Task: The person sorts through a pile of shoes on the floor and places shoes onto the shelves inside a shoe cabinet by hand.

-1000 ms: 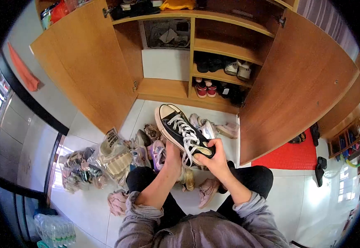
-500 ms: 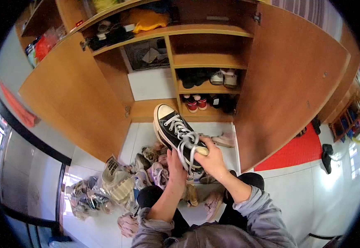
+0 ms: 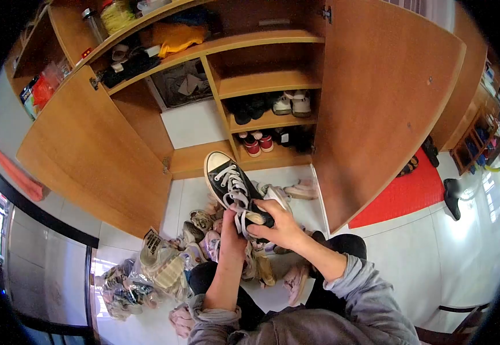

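Observation:
A black sneaker [image 3: 227, 183] with a white toe cap and white laces is held up in front of me, its toe pointing away toward the cabinet. My left hand [image 3: 234, 229] grips it from the left side near the laces, its fingers partly hidden. On the heel end, my right hand [image 3: 276, 223] is closed around the shoe's collar, thumb near the opening. Loose white laces hang between the two hands. Below the sneaker, a pile of shoes [image 3: 204, 221] lies on the floor.
A wooden cabinet [image 3: 270, 85] stands ahead with both doors swung wide. Red shoes [image 3: 253, 147] and white shoes [image 3: 291, 104] sit on its right shelves. Bagged shoes [image 3: 164, 261] lie at left. On the right are a red mat [image 3: 402, 192] and a black shoe [image 3: 452, 198].
The sneaker has come slightly lower and left in view, its loose laces now gathered closer to my left hand. My head view has shifted a little to the right.

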`<control>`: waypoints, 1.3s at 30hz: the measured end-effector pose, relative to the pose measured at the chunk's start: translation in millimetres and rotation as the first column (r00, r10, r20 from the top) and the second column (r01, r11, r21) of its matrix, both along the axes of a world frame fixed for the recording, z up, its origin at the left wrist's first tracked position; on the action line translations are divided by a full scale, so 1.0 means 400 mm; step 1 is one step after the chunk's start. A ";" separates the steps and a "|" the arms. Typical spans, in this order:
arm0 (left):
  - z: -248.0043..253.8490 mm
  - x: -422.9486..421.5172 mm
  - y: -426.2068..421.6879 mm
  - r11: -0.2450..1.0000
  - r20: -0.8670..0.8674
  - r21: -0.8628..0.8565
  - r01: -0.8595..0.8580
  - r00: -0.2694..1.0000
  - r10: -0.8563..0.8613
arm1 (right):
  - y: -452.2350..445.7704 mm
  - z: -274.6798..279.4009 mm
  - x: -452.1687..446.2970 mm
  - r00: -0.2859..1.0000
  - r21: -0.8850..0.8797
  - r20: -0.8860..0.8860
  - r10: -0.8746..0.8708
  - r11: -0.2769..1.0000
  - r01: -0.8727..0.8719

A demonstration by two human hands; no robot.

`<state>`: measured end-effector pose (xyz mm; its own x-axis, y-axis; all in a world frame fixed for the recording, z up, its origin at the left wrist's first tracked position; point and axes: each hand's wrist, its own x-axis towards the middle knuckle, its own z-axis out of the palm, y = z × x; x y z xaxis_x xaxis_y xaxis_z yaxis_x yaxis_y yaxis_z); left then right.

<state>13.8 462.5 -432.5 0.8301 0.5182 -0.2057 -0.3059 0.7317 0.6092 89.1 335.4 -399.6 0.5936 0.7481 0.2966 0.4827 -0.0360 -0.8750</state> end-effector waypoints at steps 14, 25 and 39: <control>0.000 -0.010 -0.002 0.990 -0.037 -0.040 -0.133 0.991 0.132 | 0.025 -0.034 -0.025 0.971 0.032 0.187 -0.151 0.988 0.148; -0.115 0.012 -0.048 0.993 -0.170 -0.087 -0.081 0.983 0.066 | 0.009 -0.184 0.028 0.356 0.147 -0.929 0.105 0.985 0.094; -0.340 0.195 0.025 0.965 -0.446 -0.192 0.181 0.859 -0.250 | 0.052 -0.454 0.146 0.044 0.079 -0.997 0.066 0.842 0.533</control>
<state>91.7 472.3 -568.4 0.7087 0.2749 -0.6498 0.1609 0.8338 0.5282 147.6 356.1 -581.0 0.6753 0.5106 -0.5322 -0.7375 0.4694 -0.4855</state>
